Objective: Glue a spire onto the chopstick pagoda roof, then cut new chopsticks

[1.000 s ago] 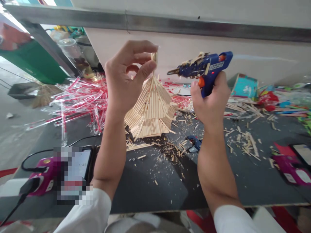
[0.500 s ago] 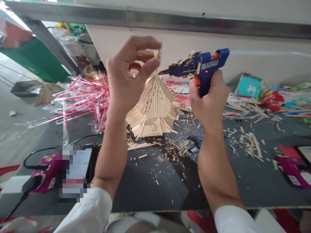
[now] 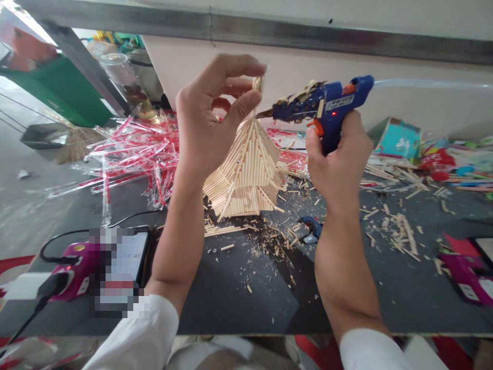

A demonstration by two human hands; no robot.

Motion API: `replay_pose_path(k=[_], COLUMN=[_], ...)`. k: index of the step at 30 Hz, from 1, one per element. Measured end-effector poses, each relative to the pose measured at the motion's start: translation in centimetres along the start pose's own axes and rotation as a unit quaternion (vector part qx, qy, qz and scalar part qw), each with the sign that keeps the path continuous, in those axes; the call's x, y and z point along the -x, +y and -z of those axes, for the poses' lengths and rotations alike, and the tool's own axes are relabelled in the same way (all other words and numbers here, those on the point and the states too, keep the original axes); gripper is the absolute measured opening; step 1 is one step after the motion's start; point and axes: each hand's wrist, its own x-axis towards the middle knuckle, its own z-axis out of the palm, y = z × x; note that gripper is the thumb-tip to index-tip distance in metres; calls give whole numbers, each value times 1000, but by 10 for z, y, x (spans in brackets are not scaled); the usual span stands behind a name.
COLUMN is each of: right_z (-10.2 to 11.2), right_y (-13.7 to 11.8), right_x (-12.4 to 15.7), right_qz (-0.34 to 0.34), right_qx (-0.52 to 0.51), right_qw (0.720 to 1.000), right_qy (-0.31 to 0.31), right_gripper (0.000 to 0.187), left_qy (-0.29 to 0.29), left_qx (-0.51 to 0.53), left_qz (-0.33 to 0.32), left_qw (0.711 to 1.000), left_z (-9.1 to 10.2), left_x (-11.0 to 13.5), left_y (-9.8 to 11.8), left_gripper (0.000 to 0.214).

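Note:
A model tower of pale wooden sticks [image 3: 246, 172], with a pointed, layered roof, stands on the table. My left hand [image 3: 215, 110] pinches a small bundle of wooden sticks [image 3: 259, 85] between thumb and fingers, just above the model's peak. My right hand [image 3: 339, 159] grips a blue hot glue gun [image 3: 327, 105], its body crusted with dried glue. The gun's metal nozzle [image 3: 265, 115] points left, close beside the peak. The model's far side is hidden behind my left hand and forearm.
The dark tabletop [image 3: 246, 303] is strewn with wood chips and sticks. A heap of red-and-clear wrappers [image 3: 134, 154] lies behind at left. A small blue tool [image 3: 310, 228], a pixelated phone [image 3: 127, 257] and a magenta device [image 3: 71, 270] lie nearer. A clear cord runs right from the gun.
The glue gun's nozzle has moved closer to the model's peak. Both hands and the model sit further right and slightly higher in the view.

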Motion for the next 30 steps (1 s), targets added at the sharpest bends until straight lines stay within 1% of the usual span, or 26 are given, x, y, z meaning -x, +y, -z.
replay_pose_path(k=[3, 6, 9, 12, 14, 21, 25, 30], right_z=[0, 0, 1, 1, 0, -4, -5, -7], right_y=[1, 1, 0, -1, 0, 6, 8, 11], right_x=[0, -1, -1, -1, -1, -2, -4, -5], right_qz=[-7, 7, 24, 30, 31, 32, 16, 6], right_qx=[-25, -11, 24, 41, 43, 19, -9, -34], right_qw=[999, 1000, 999, 998, 998, 999, 1000, 999], right_qy=[-22, -6, 21, 30, 31, 14, -10, -33], right_gripper=[22, 21, 21, 19, 17, 23, 22, 21], left_qy=[12, 16, 9, 1, 0, 16, 1, -3], left_qx=[7, 28, 23, -3, -2, 10, -23, -23], left_qz=[-3, -7, -13, -3, -3, -8, 4, -5], left_qw=[1000, 999, 1000, 1000, 1000, 1000, 1000, 1000], left_z=[1, 1, 0, -1, -1, -1, -1, -1], left_x=[1, 2, 1, 0, 0, 0, -1, -1], left_y=[3, 5, 2, -1, -2, 1, -1, -3], left_gripper=[28, 24, 31, 38, 39, 35, 41, 45])
